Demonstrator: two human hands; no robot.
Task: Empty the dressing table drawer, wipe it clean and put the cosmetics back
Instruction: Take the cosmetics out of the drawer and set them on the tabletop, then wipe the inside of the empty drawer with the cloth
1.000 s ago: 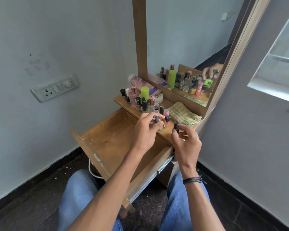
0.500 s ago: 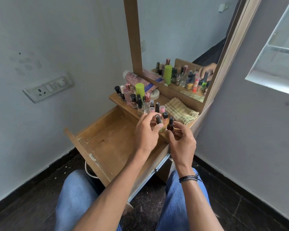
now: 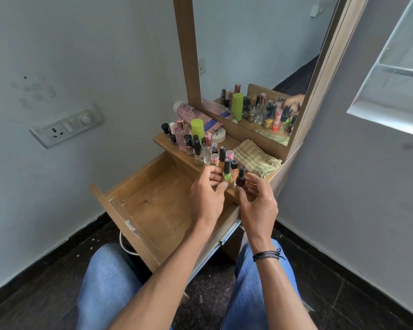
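The wooden drawer (image 3: 153,206) is pulled out and holds nothing; its floor shows faint smudges. Several cosmetics bottles (image 3: 193,144) stand crowded on the dressing table top (image 3: 162,141) behind it. My left hand (image 3: 208,194) pinches a green nail polish bottle (image 3: 226,176) with a black cap, upright at the table's front edge. Just right of it, my right hand (image 3: 258,203) curls around a dark red nail polish bottle (image 3: 240,179), which also stands upright on that edge.
A folded striped cloth (image 3: 256,160) lies on the table top to the right. A pink tube (image 3: 192,113), a lime-capped bottle (image 3: 197,128) and a white jar (image 3: 218,135) sit near the mirror (image 3: 260,55). A wall socket (image 3: 67,126) is on the left. My knees are under the drawer.
Both hands have lowered their bottles onto the front edge of the table top, and the bottles now stand side by side.
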